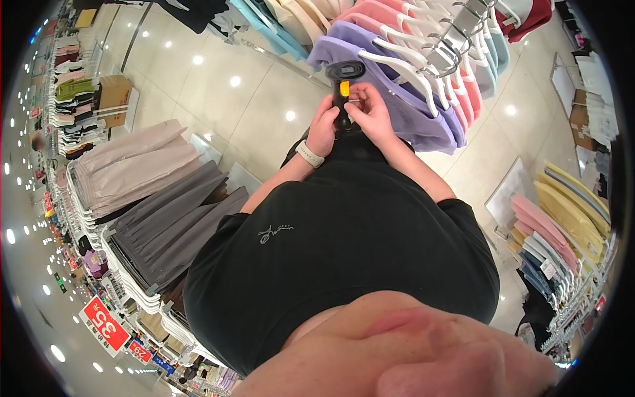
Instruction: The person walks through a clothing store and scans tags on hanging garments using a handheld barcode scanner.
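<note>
A black barcode scanner (341, 114) with a yellow trigger stands in front of my torso, its rounded head pointing away from me. My left hand (322, 126) is closed around the handle from the left; a light watch band circles that wrist. From the right, my right hand (372, 114) has its fingers curled, with thumb and fingertips against the handle just below the trigger. The handle's lower end is partly covered by my hands. Just beyond and right of the scanner hang purple tops (390, 83) on white hangers.
Pink tops (377, 14) share the metal rack (456, 43) ahead. Trousers (155, 225) hang on a rack at left, near a red price sign (104, 324). Yellow and pink garments (569, 212) hang at right. Cardboard boxes (114, 92) stand at far left on the tiled floor.
</note>
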The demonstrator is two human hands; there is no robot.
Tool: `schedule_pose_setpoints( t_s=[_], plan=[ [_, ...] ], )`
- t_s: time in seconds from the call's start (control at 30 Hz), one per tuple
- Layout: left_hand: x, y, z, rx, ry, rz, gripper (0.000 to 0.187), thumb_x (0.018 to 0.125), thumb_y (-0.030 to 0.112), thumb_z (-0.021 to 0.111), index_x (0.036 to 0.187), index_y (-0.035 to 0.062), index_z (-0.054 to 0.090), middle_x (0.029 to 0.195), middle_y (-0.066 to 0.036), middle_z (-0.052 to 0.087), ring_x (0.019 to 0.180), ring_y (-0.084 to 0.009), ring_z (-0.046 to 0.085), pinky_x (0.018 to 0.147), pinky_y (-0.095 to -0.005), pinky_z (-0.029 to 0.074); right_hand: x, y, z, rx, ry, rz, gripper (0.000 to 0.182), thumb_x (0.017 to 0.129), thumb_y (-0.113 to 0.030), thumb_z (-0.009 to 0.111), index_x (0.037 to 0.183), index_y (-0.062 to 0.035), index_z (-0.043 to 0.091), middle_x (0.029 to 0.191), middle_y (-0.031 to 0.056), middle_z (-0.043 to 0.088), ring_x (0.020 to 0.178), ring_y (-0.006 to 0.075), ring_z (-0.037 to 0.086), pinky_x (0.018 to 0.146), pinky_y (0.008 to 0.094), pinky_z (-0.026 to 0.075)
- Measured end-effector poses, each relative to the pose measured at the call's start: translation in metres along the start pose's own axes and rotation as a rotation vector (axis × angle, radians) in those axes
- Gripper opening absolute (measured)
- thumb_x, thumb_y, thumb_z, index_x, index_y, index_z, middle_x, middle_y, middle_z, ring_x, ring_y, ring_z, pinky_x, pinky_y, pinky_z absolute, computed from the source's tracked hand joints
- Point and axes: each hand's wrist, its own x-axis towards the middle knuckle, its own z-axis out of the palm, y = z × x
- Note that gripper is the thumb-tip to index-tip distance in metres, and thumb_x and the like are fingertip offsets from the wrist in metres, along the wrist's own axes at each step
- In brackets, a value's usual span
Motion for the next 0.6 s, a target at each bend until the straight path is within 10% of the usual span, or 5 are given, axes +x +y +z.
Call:
schedule_pose_setpoints(
  t_s=[0.6],
  plan=[
    [-0.002, 0.003, -0.011, 0.152, -0.083, 0.084, 0.027, 0.096, 0.007, 0.057, 0.122, 0.0008, 0.055, 0.114, -0.004, 0.062, 0.105, -0.0107, 0.058, 0.094, -0.0277, 0.047, 0.002, 0.005, 0.000, -0.106, 0.082, 0.227, 0.039, 0.082, -0.010, 0.080, 0.110, 0.0024, 0.056, 0.084, -0.0005, 0.058, 0.072, 0.0058, 0.054, 0.063, 0.0229, 0.043]
  ],
)
